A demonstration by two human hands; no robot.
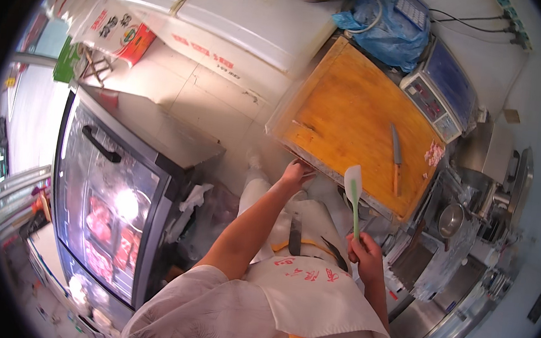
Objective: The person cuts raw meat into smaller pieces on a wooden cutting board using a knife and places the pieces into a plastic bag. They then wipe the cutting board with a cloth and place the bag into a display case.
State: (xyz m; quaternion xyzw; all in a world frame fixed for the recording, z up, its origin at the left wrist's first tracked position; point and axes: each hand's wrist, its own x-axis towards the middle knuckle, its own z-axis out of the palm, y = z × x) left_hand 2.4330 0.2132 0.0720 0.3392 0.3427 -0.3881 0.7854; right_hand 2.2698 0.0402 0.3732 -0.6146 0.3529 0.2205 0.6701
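In my right hand is a spatula with a pale green handle and a white blade. My fingers wrap round the handle's lower end, and the blade points up and away from me. My left hand reaches to the front edge of the wooden-topped table, just below the board's near side. Its fingers are bent at that edge; what they grip, if anything, is too small to make out. On the board lies a knife with a wooden handle, beside a small heap of chopped pink meat.
A scale and a blue plastic bag border the board. To the right are a metal ladle and a steel sink. At left stands a glass-doored display fridge with meat inside; a white chest freezer is beyond.
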